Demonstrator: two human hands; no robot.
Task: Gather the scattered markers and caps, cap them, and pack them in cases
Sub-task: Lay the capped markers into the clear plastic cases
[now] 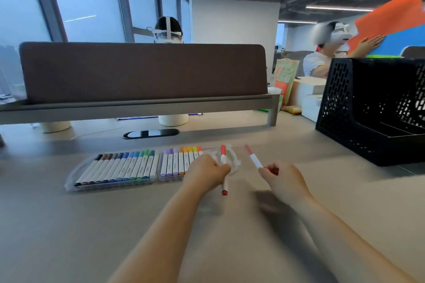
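At a grey office desk (69,225), a person holds a marker in each hand just in front of two clear plastic cases. The left hand (207,174) has its fingers curled round a red marker (223,161), which stands nearly upright, its red cap on top and its red tail end pointing down at the desk. The right hand (284,182) pinches the lower end of a pink-capped marker (254,160) between thumb and fingertips, and the marker leans up and to the left with its capped tip in the air. A patch of red shows among the right hand's fingers; blur hides whether it is the marker's end or a loose cap. The two hands are near each other but apart.

The left case (110,187) lies flat on the desk, packed side by side with capped markers running from black and brown through blues to greens. The right case (162,179) sits just beside it, holding purple, orange and yellow markers in its left part. Its right part is partly hidden behind the left hand and the red marker.

A black mesh organizer (340,108) stands at the desk's right. Beyond a brown divider (142,71), two people wear headsets, one with a hand on an orange sheet (391,16).
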